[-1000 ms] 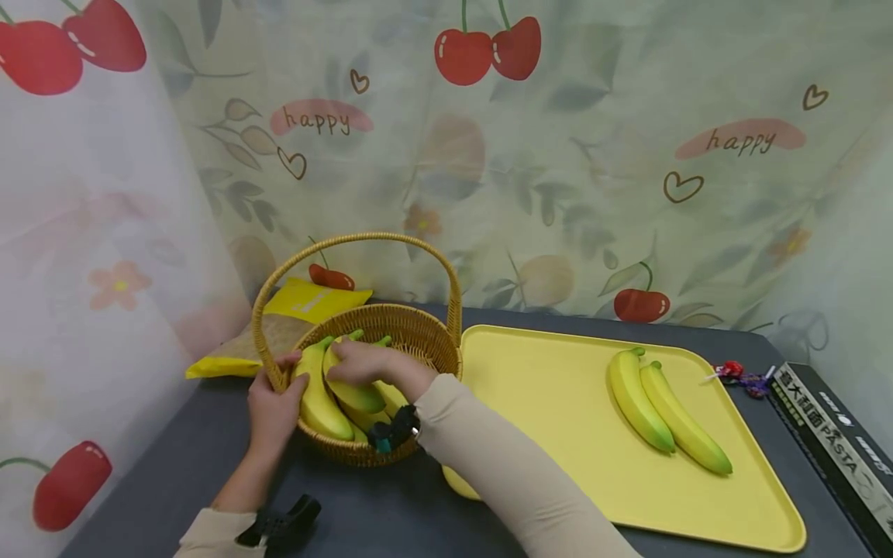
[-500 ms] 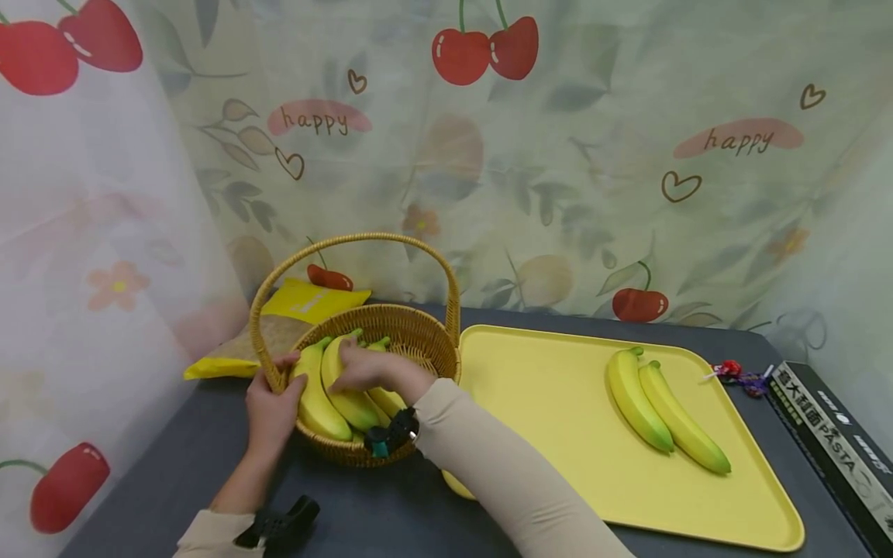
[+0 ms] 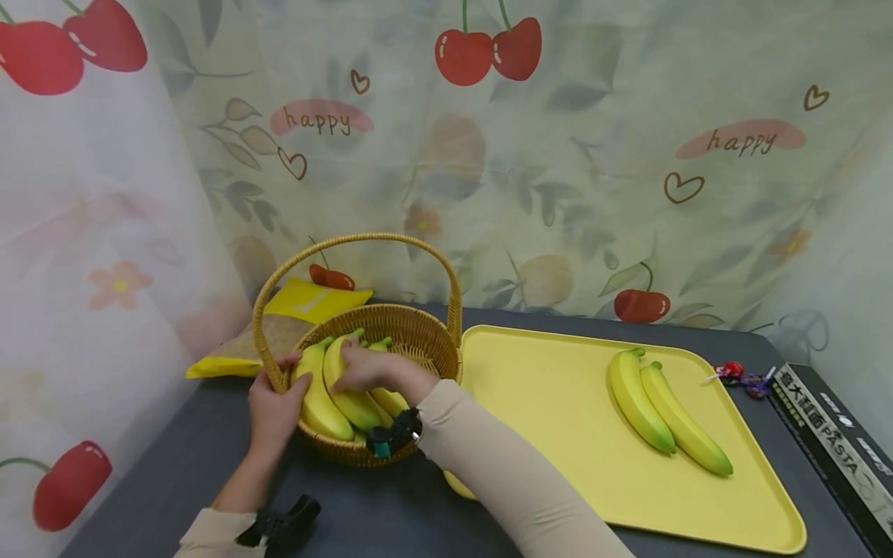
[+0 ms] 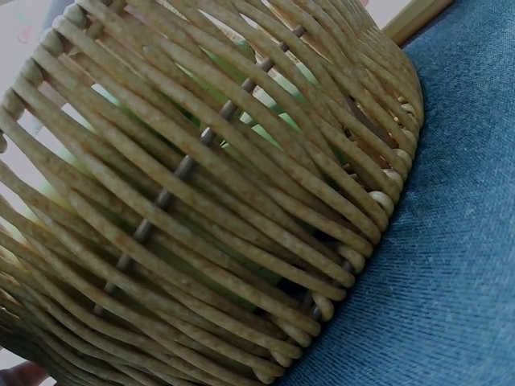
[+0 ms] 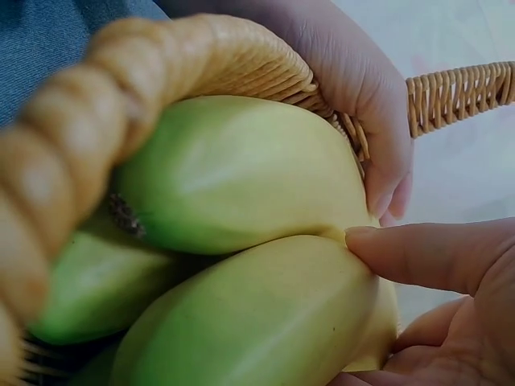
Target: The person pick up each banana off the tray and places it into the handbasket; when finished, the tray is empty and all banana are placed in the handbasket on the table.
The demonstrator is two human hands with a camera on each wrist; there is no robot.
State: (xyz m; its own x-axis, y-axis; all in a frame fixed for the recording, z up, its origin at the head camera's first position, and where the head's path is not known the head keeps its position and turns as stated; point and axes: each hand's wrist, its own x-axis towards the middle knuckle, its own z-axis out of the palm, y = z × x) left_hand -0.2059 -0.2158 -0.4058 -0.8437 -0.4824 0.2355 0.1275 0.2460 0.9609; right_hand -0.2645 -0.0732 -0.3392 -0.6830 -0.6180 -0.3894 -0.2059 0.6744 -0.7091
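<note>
A wicker basket (image 3: pixel 415 329) with a tall arched handle holds several yellow bananas with greenish ends. My left hand (image 3: pixel 274 411) grips its left side at the foot of the handle. Inside, my right hand (image 3: pixel 373 368) holds a banana (image 3: pixel 351 403) between thumb and fingers. This banana lies against another banana (image 3: pixel 321 407) on the left. In the right wrist view, the thumb (image 5: pixel 426 256) presses on the held banana (image 5: pixel 265 322), and the left hand (image 5: pixel 366 88) wraps over the rim. The left wrist view shows mostly the woven basket wall (image 4: pixel 201 177).
To the right lies a yellow tray (image 3: pixel 537 418) bearing two bananas (image 3: pixel 638 399). Beyond it are wrapped lollipops (image 3: pixel 732 372) and a black pasta box (image 3: pixel 837 449). A yellow and brown bag (image 3: pixel 251 341) sits behind the basket on the dark table (image 3: pixel 391 511).
The banana in my right hand has come down and settled beside the left one, its lower end dropping into the basket. My left hand keeps its hold on the basket.
</note>
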